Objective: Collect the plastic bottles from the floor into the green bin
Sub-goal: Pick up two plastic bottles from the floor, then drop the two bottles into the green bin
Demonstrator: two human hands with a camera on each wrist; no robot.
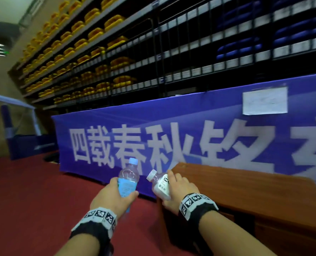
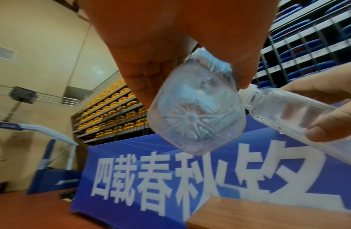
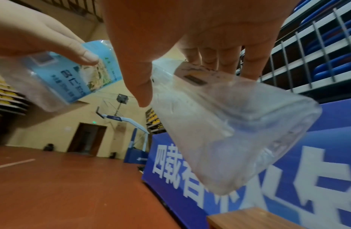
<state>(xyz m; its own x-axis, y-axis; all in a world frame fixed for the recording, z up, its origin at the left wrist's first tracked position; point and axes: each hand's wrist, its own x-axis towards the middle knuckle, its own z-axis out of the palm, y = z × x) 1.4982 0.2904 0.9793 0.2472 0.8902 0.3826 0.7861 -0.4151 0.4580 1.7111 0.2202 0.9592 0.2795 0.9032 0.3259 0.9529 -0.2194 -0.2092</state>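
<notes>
My left hand grips a clear bottle with a light blue label and blue cap, held nearly upright; the left wrist view shows its ribbed bottom under my fingers. My right hand grips a clear bottle with a white cap and white label, tilted with the cap pointing up and left; its square base fills the right wrist view. The two bottles are held close together above the red floor. No green bin shows in any view.
A blue banner with white characters stands right ahead. A wooden bench runs along its foot on the right. Tiers of yellow seats and blue seats rise behind. A basketball hoop stand stands at the far left on the red floor.
</notes>
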